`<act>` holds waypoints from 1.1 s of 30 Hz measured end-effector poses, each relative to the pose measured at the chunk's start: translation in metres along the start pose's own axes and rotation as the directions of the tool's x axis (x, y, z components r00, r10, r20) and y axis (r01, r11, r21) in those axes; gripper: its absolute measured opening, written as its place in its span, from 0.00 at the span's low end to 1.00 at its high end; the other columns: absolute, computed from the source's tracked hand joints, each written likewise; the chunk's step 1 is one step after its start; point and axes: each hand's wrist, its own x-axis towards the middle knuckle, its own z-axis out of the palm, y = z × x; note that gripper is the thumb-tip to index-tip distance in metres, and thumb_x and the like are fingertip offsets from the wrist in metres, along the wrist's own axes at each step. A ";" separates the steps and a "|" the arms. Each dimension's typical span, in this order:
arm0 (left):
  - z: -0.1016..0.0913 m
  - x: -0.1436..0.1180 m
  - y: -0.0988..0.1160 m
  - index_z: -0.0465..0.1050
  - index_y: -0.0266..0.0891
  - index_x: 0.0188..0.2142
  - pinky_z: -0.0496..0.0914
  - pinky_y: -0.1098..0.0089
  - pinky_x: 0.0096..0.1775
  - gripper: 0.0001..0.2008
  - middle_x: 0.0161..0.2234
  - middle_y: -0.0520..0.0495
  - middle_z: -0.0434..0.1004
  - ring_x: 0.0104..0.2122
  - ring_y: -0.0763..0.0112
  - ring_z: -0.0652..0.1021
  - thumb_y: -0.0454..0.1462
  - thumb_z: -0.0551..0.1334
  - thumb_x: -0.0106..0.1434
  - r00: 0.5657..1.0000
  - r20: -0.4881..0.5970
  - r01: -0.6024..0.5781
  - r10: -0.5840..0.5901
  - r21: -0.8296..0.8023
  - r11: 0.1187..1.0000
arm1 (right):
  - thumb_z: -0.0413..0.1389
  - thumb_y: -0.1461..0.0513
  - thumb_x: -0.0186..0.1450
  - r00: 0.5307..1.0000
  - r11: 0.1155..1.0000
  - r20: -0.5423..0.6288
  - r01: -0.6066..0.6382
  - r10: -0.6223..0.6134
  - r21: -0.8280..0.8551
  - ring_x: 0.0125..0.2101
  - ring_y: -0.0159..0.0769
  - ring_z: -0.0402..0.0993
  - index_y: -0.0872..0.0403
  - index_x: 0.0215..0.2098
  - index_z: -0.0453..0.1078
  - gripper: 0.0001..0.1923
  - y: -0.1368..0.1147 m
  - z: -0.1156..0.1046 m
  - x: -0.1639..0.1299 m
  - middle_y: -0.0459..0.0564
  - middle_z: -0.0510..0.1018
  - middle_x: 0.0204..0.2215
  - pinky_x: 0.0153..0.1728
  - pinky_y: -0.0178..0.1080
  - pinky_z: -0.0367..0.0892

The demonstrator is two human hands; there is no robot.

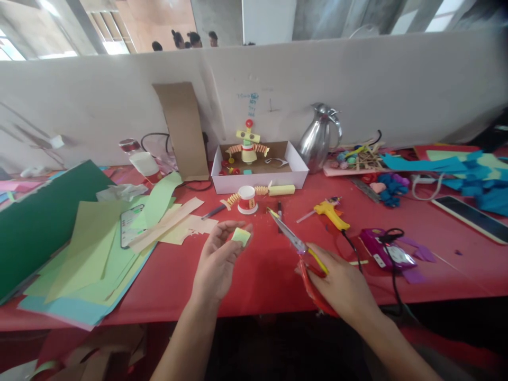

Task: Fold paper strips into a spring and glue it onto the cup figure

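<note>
Left hand (217,259): fingertips pinching a small green paper piece (241,236). Right hand (343,283): fingers through handles of scissors (296,244), blades shut, pointing far-left. Yellow glue gun (330,213) far right on red table (436,254).

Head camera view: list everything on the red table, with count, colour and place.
small folded paper piece: one, pale green, in left hand
orange-handled scissors: one, closed blades, in right hand
yellow glue gun: one, centre right
shallow white cardboard box: one, back centre
paper robot figure: one, yellow and red, in box
red-and-white paper cup: one, before box
steel jug: one, silver, right of box
loose paper sheets: many, green and blue, left
blue paper scraps: many, far right
left hand: one, pinching paper
right hand: one, gripping scissors
</note>
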 end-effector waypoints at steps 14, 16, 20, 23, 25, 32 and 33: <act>-0.014 0.014 -0.014 0.78 0.39 0.42 0.73 0.62 0.54 0.13 0.40 0.48 0.82 0.42 0.67 0.81 0.28 0.67 0.56 0.984 0.012 0.176 -0.178 -0.241 0.954 | 0.54 0.46 0.63 0.992 0.990 0.009 -0.125 0.126 -0.059 0.43 0.52 0.79 0.47 0.60 0.62 0.30 0.018 -0.002 0.007 0.54 0.77 0.50 0.28 0.43 0.72; -0.009 0.015 -0.016 0.78 0.38 0.40 0.74 0.65 0.52 0.12 0.39 0.49 0.82 0.40 0.69 0.82 0.27 0.68 0.55 0.982 -0.074 0.152 -0.172 -0.220 0.964 | 0.55 0.47 0.63 0.997 0.998 -0.036 -0.061 0.062 0.025 0.47 0.51 0.77 0.48 0.61 0.61 0.31 0.010 -0.007 0.002 0.55 0.75 0.53 0.35 0.44 0.74; 0.005 0.013 -0.022 0.79 0.36 0.36 0.74 0.68 0.49 0.11 0.37 0.49 0.82 0.39 0.69 0.82 0.28 0.71 0.52 0.971 -0.209 0.085 -0.119 -0.168 0.982 | 0.56 0.52 0.64 0.983 0.987 -0.157 0.117 -0.099 0.109 0.53 0.50 0.72 0.51 0.61 0.60 0.29 -0.013 -0.010 -0.011 0.58 0.74 0.53 0.48 0.47 0.72; 0.013 0.011 -0.023 0.79 0.35 0.36 0.74 0.67 0.48 0.12 0.36 0.47 0.82 0.37 0.69 0.82 0.29 0.71 0.51 0.968 -0.232 0.056 -0.092 -0.159 0.986 | 0.57 0.55 0.63 0.960 0.978 -0.211 0.202 -0.186 0.056 0.51 0.51 0.72 0.51 0.61 0.60 0.29 -0.026 -0.006 -0.017 0.58 0.75 0.51 0.48 0.49 0.71; 0.017 0.010 -0.022 0.79 0.35 0.37 0.74 0.67 0.48 0.12 0.37 0.45 0.82 0.38 0.68 0.82 0.29 0.71 0.51 0.972 -0.219 0.046 -0.079 -0.153 0.987 | 0.57 0.55 0.63 0.949 0.974 -0.227 0.228 -0.219 0.011 0.49 0.51 0.73 0.51 0.62 0.60 0.30 -0.030 -0.001 -0.019 0.58 0.75 0.49 0.47 0.50 0.72; 0.023 0.005 -0.018 0.79 0.35 0.38 0.74 0.65 0.49 0.13 0.36 0.46 0.82 0.38 0.69 0.82 0.29 0.71 0.50 0.977 -0.212 0.006 -0.038 -0.149 0.989 | 0.57 0.54 0.65 0.930 0.970 -0.275 0.227 -0.242 -0.089 0.44 0.48 0.75 0.51 0.63 0.61 0.29 -0.027 0.006 -0.017 0.56 0.77 0.44 0.43 0.46 0.72; 0.023 0.005 -0.018 0.79 0.35 0.38 0.74 0.65 0.49 0.13 0.34 0.47 0.82 0.37 0.70 0.82 0.29 0.71 0.50 0.975 -0.221 -0.001 -0.032 -0.149 0.989 | 0.57 0.54 0.65 0.923 0.968 -0.290 0.235 -0.252 -0.092 0.43 0.48 0.75 0.51 0.63 0.62 0.29 -0.027 0.006 -0.017 0.56 0.77 0.43 0.43 0.45 0.71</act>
